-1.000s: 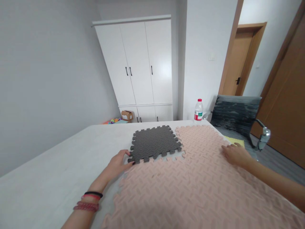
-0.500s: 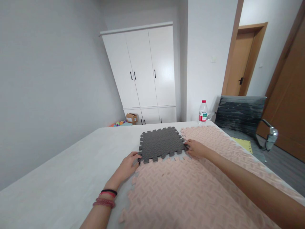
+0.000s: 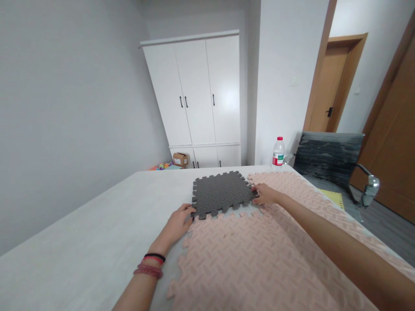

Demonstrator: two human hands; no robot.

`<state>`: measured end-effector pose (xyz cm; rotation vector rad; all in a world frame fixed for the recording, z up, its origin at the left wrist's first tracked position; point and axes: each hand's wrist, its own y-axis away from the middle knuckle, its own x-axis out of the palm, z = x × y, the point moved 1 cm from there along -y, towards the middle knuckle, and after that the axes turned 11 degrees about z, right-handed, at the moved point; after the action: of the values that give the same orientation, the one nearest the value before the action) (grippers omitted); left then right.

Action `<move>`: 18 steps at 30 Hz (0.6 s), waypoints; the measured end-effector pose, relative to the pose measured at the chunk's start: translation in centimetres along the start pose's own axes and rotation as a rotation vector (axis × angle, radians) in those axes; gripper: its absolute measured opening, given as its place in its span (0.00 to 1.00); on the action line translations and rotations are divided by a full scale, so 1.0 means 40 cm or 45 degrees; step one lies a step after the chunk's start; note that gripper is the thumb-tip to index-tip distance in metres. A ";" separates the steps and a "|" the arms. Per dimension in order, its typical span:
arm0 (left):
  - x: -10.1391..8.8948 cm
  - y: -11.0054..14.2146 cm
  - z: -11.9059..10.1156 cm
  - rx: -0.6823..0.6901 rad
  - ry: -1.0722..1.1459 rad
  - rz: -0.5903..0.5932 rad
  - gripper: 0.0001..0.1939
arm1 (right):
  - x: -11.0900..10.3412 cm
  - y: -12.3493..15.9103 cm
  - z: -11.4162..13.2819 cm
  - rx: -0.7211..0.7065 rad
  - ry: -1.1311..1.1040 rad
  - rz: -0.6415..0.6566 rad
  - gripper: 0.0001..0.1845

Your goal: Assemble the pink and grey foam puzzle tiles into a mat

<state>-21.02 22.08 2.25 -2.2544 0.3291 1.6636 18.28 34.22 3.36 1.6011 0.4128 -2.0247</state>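
Note:
A dark grey foam mat tile (image 3: 222, 194) with jigsaw edges lies between my two hands at the far part of the white table. My left hand (image 3: 178, 223) grips its near left corner, thumb and fingers at the edge. At the near right corner, my right hand (image 3: 267, 194) has its fingers closed on the tile. A pink foam mat (image 3: 240, 263) spreads in front of it, with a narrow strip of table showing between their toothed edges. More pink mat (image 3: 279, 179) lies to the right, close to the grey tile's right edge.
The white table (image 3: 106, 216) extends to the left. A water bottle (image 3: 278, 153) with a red cap stands at its far right edge. Beyond are a black chair (image 3: 327, 155), a white cabinet (image 3: 194, 95) and a cardboard box (image 3: 180, 159).
The whole view has shifted slightly. Both hands keep hold of the grey tile, whose near right corner now sits a little farther right and higher in the picture.

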 end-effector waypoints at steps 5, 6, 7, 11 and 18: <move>-0.004 0.000 0.006 -0.081 -0.137 -0.034 0.17 | -0.023 0.045 0.021 -0.094 -0.026 -0.073 0.32; -0.005 -0.001 0.006 -0.087 -0.149 -0.028 0.18 | -0.023 0.059 0.025 -0.105 -0.036 -0.097 0.33; -0.006 -0.001 0.005 -0.089 -0.155 -0.021 0.18 | -0.021 0.074 0.028 -0.122 -0.047 -0.123 0.33; -0.003 -0.002 0.001 -0.101 -0.146 -0.008 0.20 | 0.003 0.130 0.036 -0.224 -0.115 -0.127 0.31; 0.000 -0.003 -0.012 -0.054 -0.058 -0.007 0.16 | 0.057 0.144 0.038 -0.235 -0.134 0.039 0.36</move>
<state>-20.57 21.99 2.40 -2.2416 0.2791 1.7316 19.96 28.20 2.01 1.3762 0.5162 -1.9760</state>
